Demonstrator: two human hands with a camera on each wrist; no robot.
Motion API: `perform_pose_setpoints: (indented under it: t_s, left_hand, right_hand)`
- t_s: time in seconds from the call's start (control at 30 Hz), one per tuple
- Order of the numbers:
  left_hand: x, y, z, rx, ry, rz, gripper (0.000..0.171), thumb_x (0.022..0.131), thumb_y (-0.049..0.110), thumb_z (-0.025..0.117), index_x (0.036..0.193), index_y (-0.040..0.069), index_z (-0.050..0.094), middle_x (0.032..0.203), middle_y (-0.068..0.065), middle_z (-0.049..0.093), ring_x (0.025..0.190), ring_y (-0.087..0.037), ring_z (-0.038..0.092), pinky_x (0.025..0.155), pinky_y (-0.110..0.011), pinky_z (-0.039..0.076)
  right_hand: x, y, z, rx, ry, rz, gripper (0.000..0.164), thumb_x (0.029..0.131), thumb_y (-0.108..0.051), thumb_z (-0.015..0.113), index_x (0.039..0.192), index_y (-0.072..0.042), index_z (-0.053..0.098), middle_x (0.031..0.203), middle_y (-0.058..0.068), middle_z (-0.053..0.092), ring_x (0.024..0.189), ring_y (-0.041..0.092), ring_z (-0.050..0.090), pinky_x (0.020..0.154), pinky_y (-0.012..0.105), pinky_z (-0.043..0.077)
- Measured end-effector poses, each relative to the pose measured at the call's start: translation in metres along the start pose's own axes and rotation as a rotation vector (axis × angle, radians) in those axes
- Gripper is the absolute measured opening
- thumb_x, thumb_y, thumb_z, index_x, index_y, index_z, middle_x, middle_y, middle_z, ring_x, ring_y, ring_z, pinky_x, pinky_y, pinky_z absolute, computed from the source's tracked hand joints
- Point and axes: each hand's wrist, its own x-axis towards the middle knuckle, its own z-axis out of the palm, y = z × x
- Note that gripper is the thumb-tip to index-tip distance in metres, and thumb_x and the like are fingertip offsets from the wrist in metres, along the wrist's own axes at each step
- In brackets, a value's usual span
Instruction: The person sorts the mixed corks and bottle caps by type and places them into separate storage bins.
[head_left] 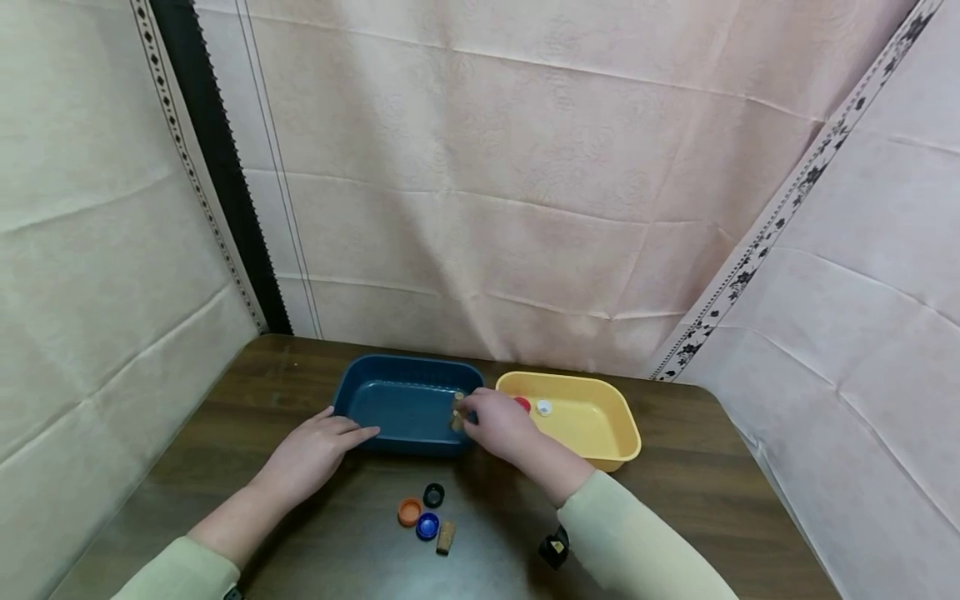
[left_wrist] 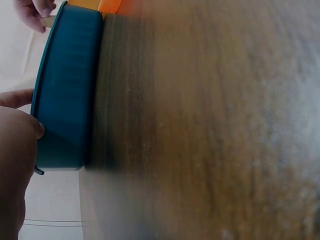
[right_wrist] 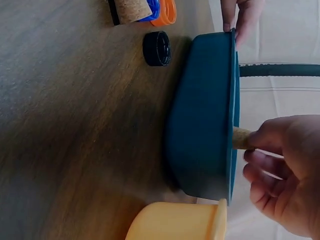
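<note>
My right hand (head_left: pixel 501 421) pinches a cork (right_wrist: pixel 241 138) between thumb and fingers at the right end of a dark teal plastic tub (head_left: pixel 405 450). Two pale brown cork pieces show by those fingertips in the head view, partly covered by the hand. At the tub's front left corner my left hand (head_left: pixel 318 450) grips the rim, its thumb against the outer wall in the left wrist view. On the table in front lie an orange cap (head_left: pixel 409 512), a black cap (head_left: pixel 433 496), a blue cap (head_left: pixel 427 526) and another cork (head_left: pixel 446 538).
A yellow tub (head_left: pixel 600 417) stands close beside the teal one on the right, with a red cap (head_left: pixel 522 404) and a white cap (head_left: pixel 544 407) inside. The brown wooden table (head_left: pixel 675 517) is backed by hanging pale cloth (head_left: pixel 480 208) on three sides.
</note>
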Motion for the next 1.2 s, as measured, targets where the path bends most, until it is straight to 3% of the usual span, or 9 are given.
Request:
perform_pose_setpoints:
  t_s: [0.4,0.77,1.2]
  left_hand:
    - [-0.001,0.000,0.000,-0.008,-0.021,-0.021,0.047,0.085,-0.001,0.074,0.126,0.022,0.069,0.108,0.000,0.073,0.104,-0.019,0.067,0.105,-0.053,0.045]
    - [-0.001,0.001,-0.001,0.002,-0.003,-0.017,0.049,0.083,0.000,0.077,0.125,0.022,0.069,0.107,0.000,0.073,0.104,-0.020,0.068,0.103,-0.053,0.046]
    - [-0.002,0.001,0.000,0.004,0.004,-0.021,0.047,0.084,0.000,0.076,0.124,0.022,0.070,0.106,0.001,0.074,0.103,-0.019,0.068,0.103,-0.053,0.046]
  right_hand:
    - [0.019,0.001,0.016,-0.078,-0.107,0.085,0.023,0.093,-0.027,0.071,0.114,-0.018,0.074,0.103,-0.002,0.070,0.083,0.012,0.060,0.080,0.028,0.057]
    - [0.029,-0.003,0.022,-0.168,-0.124,0.135,0.013,0.092,-0.031,0.071,0.096,-0.018,0.074,0.078,-0.006,0.061,0.069,0.014,0.055,0.063,0.024,0.051]
    - [0.037,-0.004,0.031,-0.286,-0.136,0.147,0.020,0.092,-0.036,0.071,0.100,-0.018,0.075,0.083,-0.004,0.066,0.071,0.014,0.055,0.067,0.025,0.053]
